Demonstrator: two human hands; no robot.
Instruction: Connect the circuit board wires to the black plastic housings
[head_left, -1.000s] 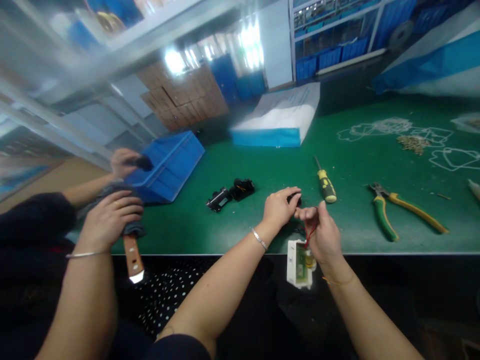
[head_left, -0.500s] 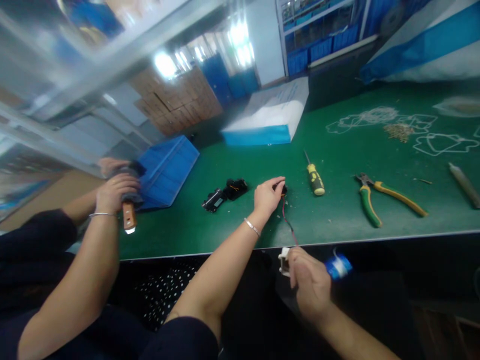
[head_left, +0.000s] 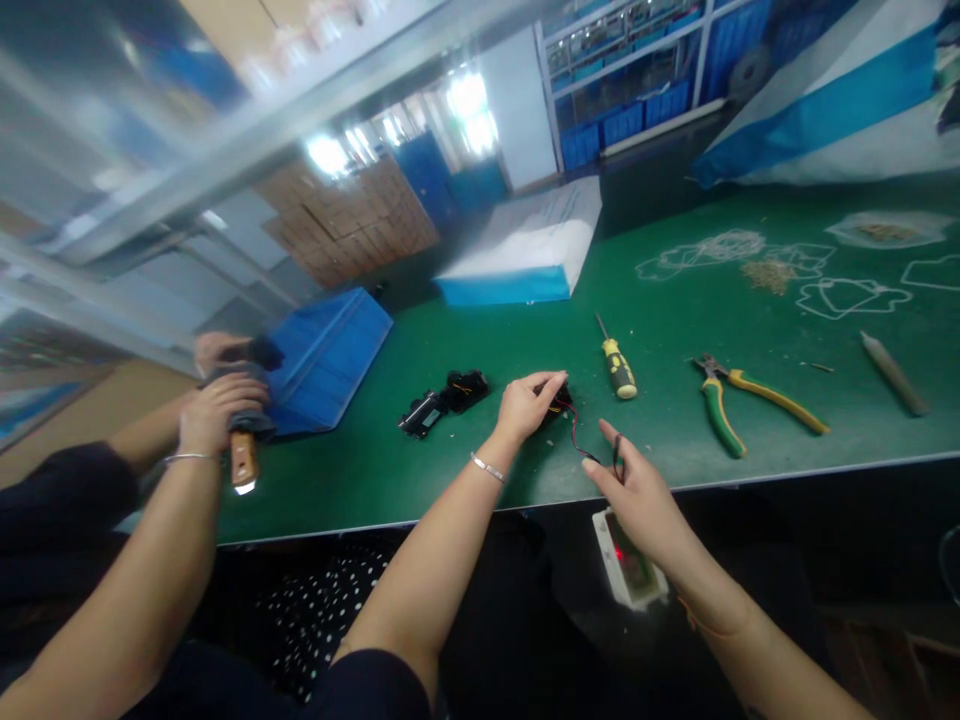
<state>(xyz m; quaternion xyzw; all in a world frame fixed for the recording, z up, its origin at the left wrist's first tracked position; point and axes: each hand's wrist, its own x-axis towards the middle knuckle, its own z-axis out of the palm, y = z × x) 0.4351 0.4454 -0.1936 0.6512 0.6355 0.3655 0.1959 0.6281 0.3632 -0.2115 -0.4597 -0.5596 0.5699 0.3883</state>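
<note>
While your left hand [head_left: 525,405] pins the black module [head_left: 559,402] to the green worktop [head_left: 675,330] and your right hand [head_left: 637,495], at its 5 o'clock, pinches the red-black leads [head_left: 581,445], a sharp tug could likely tear them loose.

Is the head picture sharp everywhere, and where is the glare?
Head view: the screwdriver and pliers on the green table are fairly sharp; the upper left frame is smeared by blur; ceiling lights blow out white; straight edges bend from wide-angle distortion.
</note>
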